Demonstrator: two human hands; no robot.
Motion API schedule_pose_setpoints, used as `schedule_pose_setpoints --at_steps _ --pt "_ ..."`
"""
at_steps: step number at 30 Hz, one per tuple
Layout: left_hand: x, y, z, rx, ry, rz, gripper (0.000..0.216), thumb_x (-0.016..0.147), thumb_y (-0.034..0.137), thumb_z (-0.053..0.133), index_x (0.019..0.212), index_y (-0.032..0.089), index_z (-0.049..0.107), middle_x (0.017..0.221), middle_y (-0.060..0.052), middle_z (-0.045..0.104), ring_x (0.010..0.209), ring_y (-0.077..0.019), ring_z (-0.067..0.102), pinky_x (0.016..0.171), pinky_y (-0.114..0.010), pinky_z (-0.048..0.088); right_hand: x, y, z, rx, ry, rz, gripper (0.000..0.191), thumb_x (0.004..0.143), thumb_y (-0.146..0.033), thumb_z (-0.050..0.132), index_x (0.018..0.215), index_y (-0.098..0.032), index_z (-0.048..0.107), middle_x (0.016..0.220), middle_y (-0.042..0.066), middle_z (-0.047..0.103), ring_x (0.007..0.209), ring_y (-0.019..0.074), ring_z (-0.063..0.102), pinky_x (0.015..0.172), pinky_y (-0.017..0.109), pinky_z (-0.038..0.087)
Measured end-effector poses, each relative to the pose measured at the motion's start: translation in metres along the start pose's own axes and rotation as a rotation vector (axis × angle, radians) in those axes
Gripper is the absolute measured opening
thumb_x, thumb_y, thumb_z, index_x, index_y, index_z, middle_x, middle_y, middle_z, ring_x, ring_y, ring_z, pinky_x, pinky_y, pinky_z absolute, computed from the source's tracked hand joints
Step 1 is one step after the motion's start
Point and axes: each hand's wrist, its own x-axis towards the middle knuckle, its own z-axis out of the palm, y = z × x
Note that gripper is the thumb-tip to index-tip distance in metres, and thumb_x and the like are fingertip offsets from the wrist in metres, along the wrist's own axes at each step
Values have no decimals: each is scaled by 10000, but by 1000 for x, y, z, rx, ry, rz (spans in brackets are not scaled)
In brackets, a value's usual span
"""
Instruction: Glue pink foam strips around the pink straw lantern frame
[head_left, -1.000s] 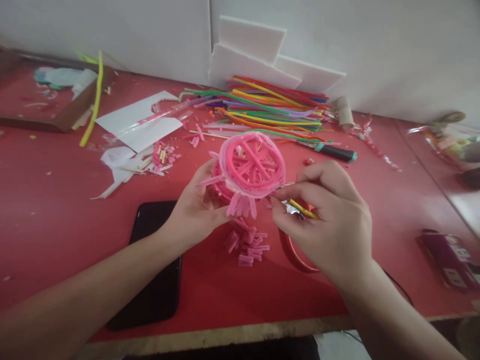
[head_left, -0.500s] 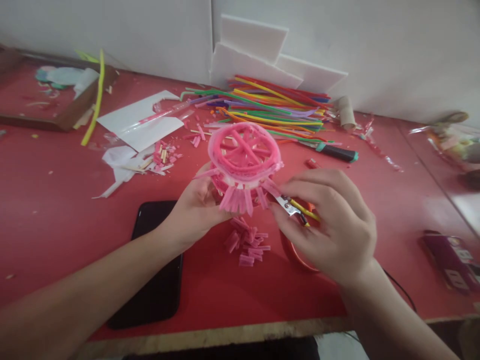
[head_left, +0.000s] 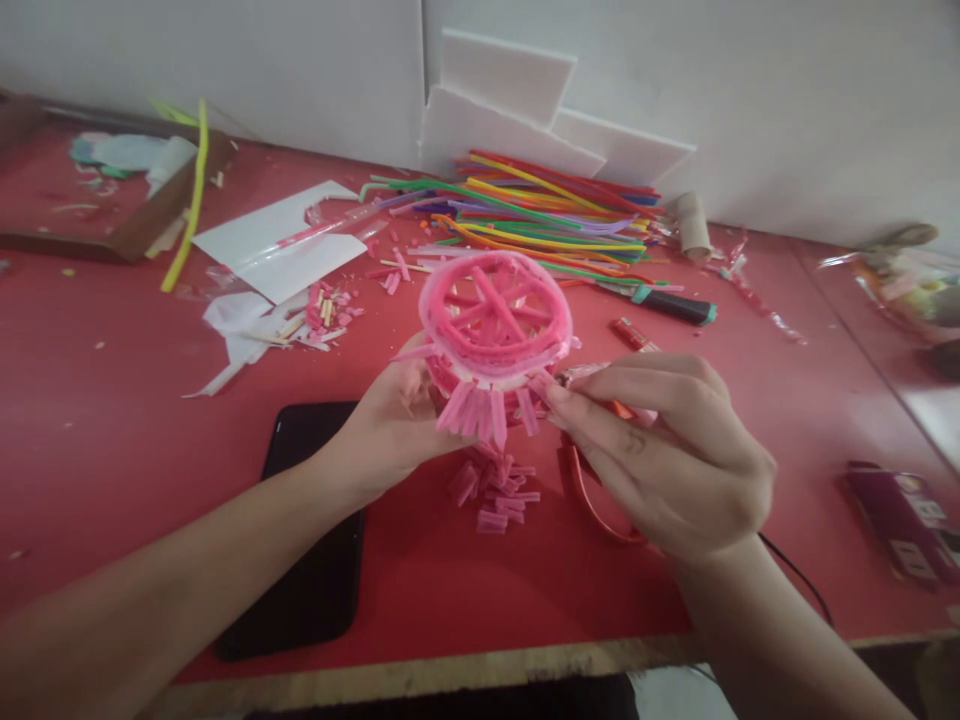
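A pink craft piece (head_left: 491,300) has a round, wheel-like end with crossing spokes, facing up towards me. Short pink strips (head_left: 472,408) fan out from its near rim. My left hand (head_left: 405,400) is closed around its left side, fingers partly hidden behind it. At the right of the rim, my right hand (head_left: 667,440) pinches a small pink strip (head_left: 541,385) between thumb and fingers, touching the rim. Loose cut pink pieces (head_left: 499,495) lie on the table below. Beneath my right hand, a curved red object (head_left: 589,505) is partly covered.
A black phone (head_left: 315,570) lies under my left forearm. Behind are a pile of coloured pipe cleaners (head_left: 555,220), a black-handled cutter (head_left: 675,305) and white boards (head_left: 510,120). White paper (head_left: 277,250) and scraps (head_left: 322,315) lie left, a purple box (head_left: 900,520) right.
My right hand has closed to a pinch at the rim. The silver, yellow and black tool seen by its fingers is now hidden. The pink piece has shifted slightly right and down.
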Motion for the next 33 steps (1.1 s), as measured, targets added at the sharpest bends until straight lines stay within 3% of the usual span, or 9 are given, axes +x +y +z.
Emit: schedule_pose_setpoints --at_steps 5,17,25,33 --pt "-1 0 0 -5 22 4 574 667 66 890 1199 206 731 1132 -77 806 988 -247 774 822 -332 653 -5 0 1 -11 40 1 330 821 -77 779 1058 -307 762 922 17 749 852 213 703 673 393 620" --pt "-2 -3 -3 -23 45 -33 495 624 39 898 1071 189 749 1053 -71 823 928 -245 786 799 -320 648 -10 2 0 -14 42 -4 388 783 -48 804 1077 -296 751 951 35 738 911 239 685 709 421 611" --pt "-3 2 0 -21 18 -51 451 647 48 892 1048 232 797 997 -41 833 906 -254 794 813 -356 663 -6 -1 3 127 44 112 233 835 -79 772 937 -288 776 957 30 694 889 206 685 755 419 599" --pt "-2 4 4 -78 -7 -38 526 621 -26 873 1086 199 771 974 -16 833 902 -200 795 827 -269 646 -8 -1 3 226 33 131 248 818 -47 776 969 -243 783 1000 46 676 899 186 671 755 393 578"
